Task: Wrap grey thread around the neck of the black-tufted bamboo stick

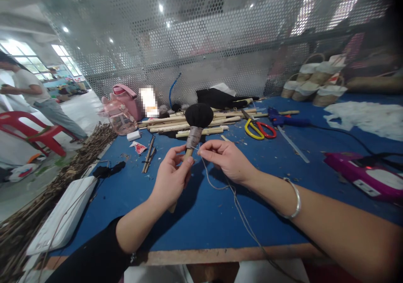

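My left hand (172,176) is wrapped round a wooden stick (188,153), which stands tilted above the table. On the stick's upper end sits a round black cloth head (199,116). Below that head, grey cord (194,137) is wound in close turns round the cloth. My right hand (227,159) pinches the loose grey cord (206,171) just right of the winding. From there the cord hangs in a loop and runs down over the table's front edge. The stick's lower end shows beneath my left hand.
Yellow-and-red-handled scissors (254,129), a blue glue gun (288,120) and wooden sticks (157,129) lie behind my hands. At right is a purple power strip (355,174); at left, a white power bank (63,216). A pink bottle (121,117) stands back left. Another person (36,92) stands far left.
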Demonstrator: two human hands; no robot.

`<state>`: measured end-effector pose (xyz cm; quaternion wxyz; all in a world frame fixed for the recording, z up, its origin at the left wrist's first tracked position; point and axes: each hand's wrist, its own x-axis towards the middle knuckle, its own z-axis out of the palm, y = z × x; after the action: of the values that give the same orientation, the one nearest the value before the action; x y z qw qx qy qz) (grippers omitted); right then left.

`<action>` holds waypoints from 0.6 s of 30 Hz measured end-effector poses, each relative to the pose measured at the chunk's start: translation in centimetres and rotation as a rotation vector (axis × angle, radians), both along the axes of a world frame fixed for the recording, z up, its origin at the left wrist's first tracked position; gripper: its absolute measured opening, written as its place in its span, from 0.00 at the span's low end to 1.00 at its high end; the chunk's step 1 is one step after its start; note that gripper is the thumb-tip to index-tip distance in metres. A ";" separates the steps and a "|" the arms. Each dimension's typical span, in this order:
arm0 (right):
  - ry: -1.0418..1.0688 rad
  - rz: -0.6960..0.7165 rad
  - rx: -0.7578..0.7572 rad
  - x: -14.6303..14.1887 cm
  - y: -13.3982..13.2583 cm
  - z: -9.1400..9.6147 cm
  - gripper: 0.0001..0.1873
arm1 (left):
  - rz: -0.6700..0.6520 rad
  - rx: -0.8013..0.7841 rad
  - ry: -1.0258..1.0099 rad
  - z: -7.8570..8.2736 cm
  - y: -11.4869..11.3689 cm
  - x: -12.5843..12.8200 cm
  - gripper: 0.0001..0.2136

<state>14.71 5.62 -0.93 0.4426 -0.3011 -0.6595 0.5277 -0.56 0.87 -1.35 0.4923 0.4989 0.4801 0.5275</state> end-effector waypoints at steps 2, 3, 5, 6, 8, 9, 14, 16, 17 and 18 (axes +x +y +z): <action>-0.013 -0.010 -0.016 0.0 0.1 0.0 0.10 | -0.008 -0.011 -0.017 0.1 -0.1 0.0 0.18; -0.018 -0.017 -0.023 0.0 0.2 0.1 0.10 | -0.027 -0.019 -0.045 0.2 -0.1 0.0 0.18; -0.018 -0.034 -0.030 0.0 0.4 0.2 0.10 | -0.086 -0.036 -0.125 0.5 -0.3 0.0 0.17; -0.016 -0.039 -0.029 0.0 0.4 0.3 0.11 | -0.116 -0.042 -0.166 0.6 -0.4 0.1 0.16; -0.013 -0.040 -0.021 0.1 0.4 0.5 0.11 | -0.152 -0.049 -0.223 0.9 -0.5 0.2 0.15; -0.014 -0.036 -0.014 0.1 0.3 0.6 0.11 | -0.159 -0.050 -0.239 1.0 -0.6 0.3 0.15; -0.014 -0.056 0.004 0.3 0.3 1.0 0.11 | -0.150 -0.082 -0.258 1.1 -0.8 0.5 0.13; -0.003 -0.065 -0.006 0.3 0.4 0.9 0.11 | -0.133 -0.101 -0.267 1.0 -0.8 0.5 0.14; 0.003 -0.063 -0.009 0.3 0.4 0.8 0.11 | -0.128 -0.106 -0.275 1.0 -0.9 0.5 0.14; 0.006 -0.056 -0.009 0.3 0.5 0.7 0.12 | -0.126 -0.107 -0.284 1.0 -0.9 0.5 0.15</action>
<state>15.01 6.10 -0.22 0.4578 -0.3200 -0.6472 0.5187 -0.03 0.00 -0.33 0.6132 0.4216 0.4006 0.5345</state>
